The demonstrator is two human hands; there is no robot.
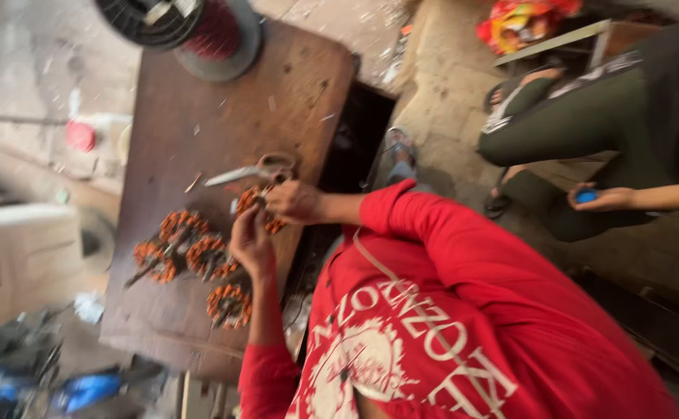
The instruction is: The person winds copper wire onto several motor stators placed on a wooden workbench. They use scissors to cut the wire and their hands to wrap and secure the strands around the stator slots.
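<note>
Overhead, tilted and motion-blurred view onto a dark brown wooden table. Both arms in red sleeves reach over it from the lower right.

Right hand: fingers closed in a pinch on a copper-wound stator, orange-brown, ring-shaped, held at the table's right side just above the surface. Exact grip hard to read through blur.

Left hand: fingers curled and pressed against the underside of the same stator, palm turned toward the camera. Appears to support it; cannot tell how firmly.

Scissors: metal blades pointing left, handles just above the right hand, lying on the table, close to the held stator, maybe touching it.

Four more wound stators sit on the table left of and below the hands; three cluster together, touching or nearly so, the fourth lies nearer the front edge.

Far end of the table: large wire spool with dark flanges and reddish winding.

Red round lid on the floor left of the table. Blue blurred objects at lower left, unidentifiable.

Another person sits at right, dark trousers, one hand cupped around a small blue object, well apart from the table.
</note>
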